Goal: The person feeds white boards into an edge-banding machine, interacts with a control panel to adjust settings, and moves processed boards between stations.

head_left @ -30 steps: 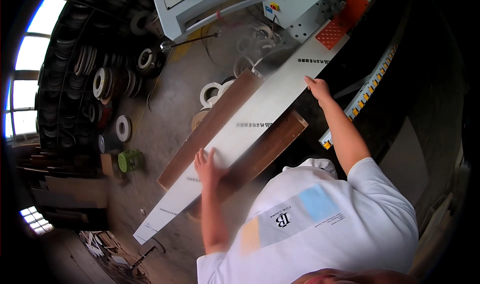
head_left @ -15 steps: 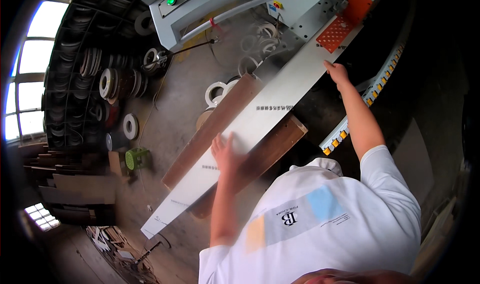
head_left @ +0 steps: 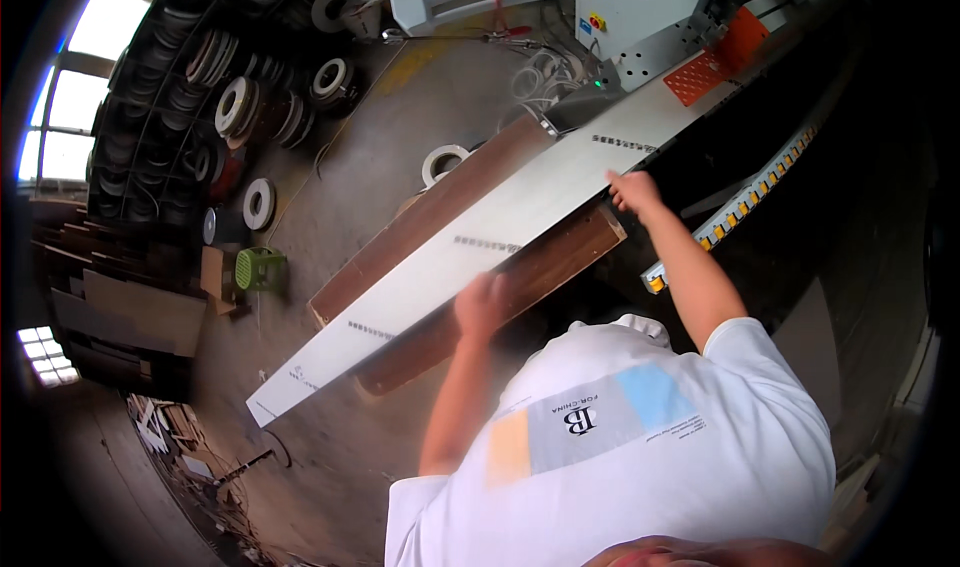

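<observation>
A long white board [head_left: 545,202] with rows of printed marks runs diagonally in front of me. Its far right end passes by an orange perforated guard [head_left: 694,77] on a machine. My right hand [head_left: 636,193] is closed at the board's near edge, thumb on top and fingers curled just beneath. Motion smears my left hand [head_left: 482,305], which is by the near edge around the middle of the board; its fingers are unclear. Two brown wooden beams lie lower than the board, one on the far side [head_left: 440,212] and one on the near side [head_left: 545,279].
A grey-white machine [head_left: 640,17] stands at the far right. A rail with yellow rollers [head_left: 745,207] curves along my right. Rolls of edging [head_left: 235,107] fill a dark rack at left. A green stool [head_left: 260,269] stands near stacked panels [head_left: 135,312].
My left hand has come off the board's top face to its near edge. My right hand has moved back along the edge, away from the orange guard. The whole view has shifted.
</observation>
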`<state>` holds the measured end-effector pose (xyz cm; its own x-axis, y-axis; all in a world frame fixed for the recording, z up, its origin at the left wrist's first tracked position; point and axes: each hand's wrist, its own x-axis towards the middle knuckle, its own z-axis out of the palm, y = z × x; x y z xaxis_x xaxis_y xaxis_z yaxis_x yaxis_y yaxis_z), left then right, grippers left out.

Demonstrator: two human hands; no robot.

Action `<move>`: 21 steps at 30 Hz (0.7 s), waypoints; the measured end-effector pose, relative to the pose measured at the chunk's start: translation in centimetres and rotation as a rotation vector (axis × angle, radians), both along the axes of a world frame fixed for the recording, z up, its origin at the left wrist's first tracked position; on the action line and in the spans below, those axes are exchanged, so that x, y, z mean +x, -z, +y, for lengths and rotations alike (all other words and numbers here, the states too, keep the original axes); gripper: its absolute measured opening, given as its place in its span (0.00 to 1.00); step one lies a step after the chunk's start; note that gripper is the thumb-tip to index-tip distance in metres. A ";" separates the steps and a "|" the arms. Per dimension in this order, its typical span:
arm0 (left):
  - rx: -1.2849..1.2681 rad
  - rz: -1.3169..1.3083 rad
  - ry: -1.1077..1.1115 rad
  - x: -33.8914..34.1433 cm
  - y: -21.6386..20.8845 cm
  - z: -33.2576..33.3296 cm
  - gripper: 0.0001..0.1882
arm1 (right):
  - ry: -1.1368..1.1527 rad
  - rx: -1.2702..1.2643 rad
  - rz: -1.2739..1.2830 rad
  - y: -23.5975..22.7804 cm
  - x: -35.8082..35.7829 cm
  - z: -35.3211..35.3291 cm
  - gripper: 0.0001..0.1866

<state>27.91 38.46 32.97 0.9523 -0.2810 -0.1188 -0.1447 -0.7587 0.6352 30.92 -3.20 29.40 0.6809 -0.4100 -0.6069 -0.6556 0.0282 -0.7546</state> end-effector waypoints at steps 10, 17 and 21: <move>-0.779 0.648 -1.041 -3.3 -1.5 21.4 0.20 | -0.203 0.177 0.057 -2.5 -1.1 17.6 0.25; -0.986 0.646 -0.942 -2.1 0.1 22.8 0.10 | 0.024 0.193 -0.027 -2.0 -0.7 17.6 0.23; -1.005 0.715 -0.924 -1.2 -0.6 19.5 0.10 | 0.081 0.136 -0.023 -1.2 -0.7 14.7 0.23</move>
